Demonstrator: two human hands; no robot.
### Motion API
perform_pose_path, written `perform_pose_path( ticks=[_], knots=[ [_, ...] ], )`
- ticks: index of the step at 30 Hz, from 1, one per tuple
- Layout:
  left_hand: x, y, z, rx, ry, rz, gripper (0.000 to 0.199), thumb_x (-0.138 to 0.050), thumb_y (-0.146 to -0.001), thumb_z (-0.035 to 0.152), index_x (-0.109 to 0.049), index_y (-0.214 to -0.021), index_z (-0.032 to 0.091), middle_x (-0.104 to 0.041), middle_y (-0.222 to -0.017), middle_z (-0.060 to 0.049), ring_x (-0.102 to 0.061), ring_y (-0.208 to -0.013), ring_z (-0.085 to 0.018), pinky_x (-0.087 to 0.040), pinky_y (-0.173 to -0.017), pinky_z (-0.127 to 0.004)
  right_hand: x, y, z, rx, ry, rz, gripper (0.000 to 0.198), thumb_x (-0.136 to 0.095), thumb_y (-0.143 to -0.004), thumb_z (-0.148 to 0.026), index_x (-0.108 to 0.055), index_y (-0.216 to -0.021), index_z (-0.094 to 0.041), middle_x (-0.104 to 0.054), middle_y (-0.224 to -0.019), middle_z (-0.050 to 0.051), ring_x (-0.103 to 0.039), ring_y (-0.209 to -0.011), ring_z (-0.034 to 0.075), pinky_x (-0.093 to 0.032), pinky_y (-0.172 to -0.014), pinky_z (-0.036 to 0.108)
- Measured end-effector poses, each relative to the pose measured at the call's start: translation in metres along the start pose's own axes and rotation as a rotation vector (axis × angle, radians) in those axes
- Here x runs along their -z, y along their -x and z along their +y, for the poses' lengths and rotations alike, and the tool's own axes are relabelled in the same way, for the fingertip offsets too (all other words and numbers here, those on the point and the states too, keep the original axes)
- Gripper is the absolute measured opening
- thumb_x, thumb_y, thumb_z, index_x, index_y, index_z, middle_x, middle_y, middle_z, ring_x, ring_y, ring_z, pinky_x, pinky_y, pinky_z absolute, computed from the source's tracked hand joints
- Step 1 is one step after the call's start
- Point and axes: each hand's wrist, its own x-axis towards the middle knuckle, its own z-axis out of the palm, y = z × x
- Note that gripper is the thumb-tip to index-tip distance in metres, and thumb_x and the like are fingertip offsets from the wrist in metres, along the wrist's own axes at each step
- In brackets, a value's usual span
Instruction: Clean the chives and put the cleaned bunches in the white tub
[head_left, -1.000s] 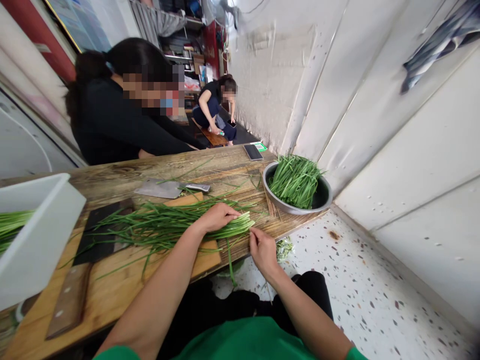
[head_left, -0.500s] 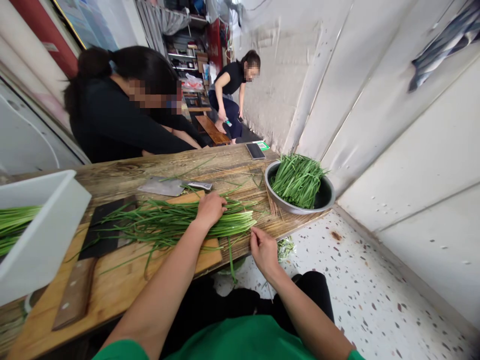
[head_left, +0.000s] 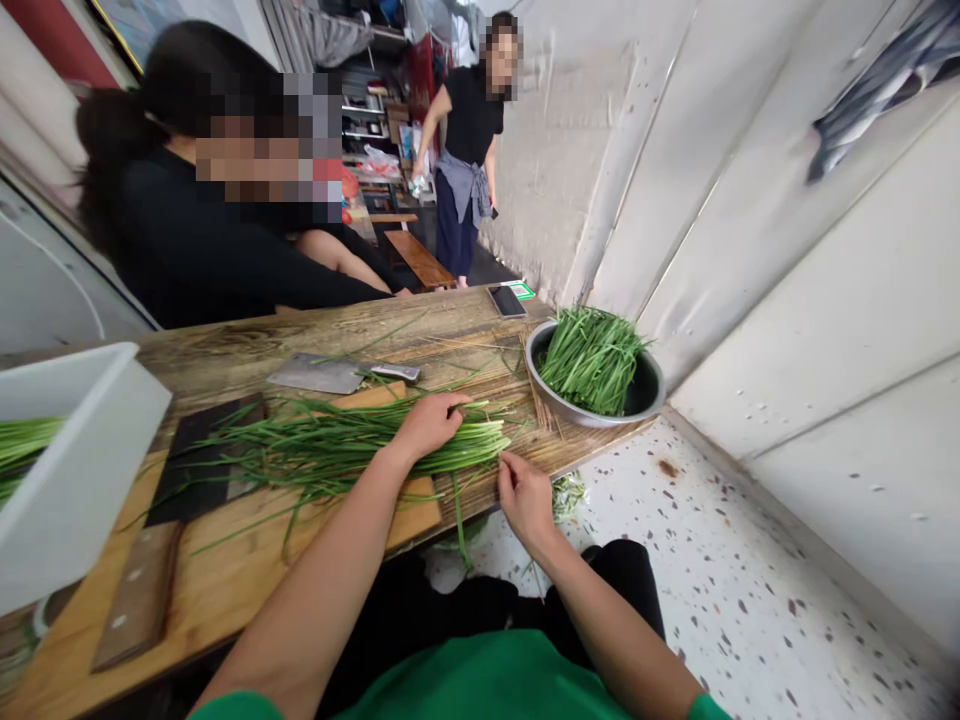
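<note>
A loose bunch of garlic chives lies across the wooden cutting board and table, its pale cut ends to the right. Curled over the bunch near those ends is my left hand, closed on the chives, its lower fingers hidden. My right hand is at the table's front edge, just by the pale tips. Its thumb and forefinger are pinched together; whatever is between them is too small to make out. A cleaver with a wooden handle lies on the board, its dark blade partly under the leaves.
Behind the chives lies a second cleaver. A metal basin of chives stands at the right end, near a phone. A white bin stands left. One person sits across the table; another stands farther back.
My left hand has slid slightly right and away from me along the chives. My right hand stays by the tips. The far person has straightened up from bending; the near person has shifted left.
</note>
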Motion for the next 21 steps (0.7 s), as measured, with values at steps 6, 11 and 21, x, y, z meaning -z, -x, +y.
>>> perform_pose_path(
  ticks=[6, 11, 21],
  knots=[
    [0.0, -0.001, -0.002, -0.002, 0.147, -0.034, 0.034, -0.046, -0.076, 0.037, -0.065, -0.097, 0.018, -0.065, -0.099, -0.003, -0.058, -0.091, -0.018, -0.04, -0.084, -0.026, -0.001, 0.0, 0.001, -0.002, -0.004, 0.007, 0.027, -0.039, -0.082, -0.02, -0.063, -0.095, -0.016, -0.068, -0.085, 0.006, -0.064, -0.073, 0.018, -0.049, -0.069, 0.027],
    [-0.006, -0.005, -0.008, 0.055, 0.206, -0.055, 0.031, -0.046, -0.076, 0.037, -0.068, -0.08, 0.016, -0.067, -0.092, -0.003, -0.059, -0.085, -0.017, -0.041, -0.08, -0.026, 0.0, 0.001, 0.001, 0.017, -0.044, 0.011, 0.028, -0.039, -0.082, -0.02, -0.063, -0.095, -0.017, -0.068, -0.085, 0.006, -0.064, -0.075, 0.018, -0.049, -0.07, 0.027],
    [-0.013, -0.01, -0.012, 0.018, 0.171, -0.071, 0.035, -0.039, -0.078, 0.037, -0.065, -0.075, 0.014, -0.062, -0.063, 0.001, -0.054, -0.062, -0.013, -0.039, -0.062, -0.022, -0.001, -0.001, 0.003, 0.032, -0.066, 0.032, 0.027, -0.041, -0.081, -0.02, -0.064, -0.094, -0.017, -0.068, -0.085, 0.006, -0.064, -0.075, 0.017, -0.05, -0.07, 0.026]
  ],
)
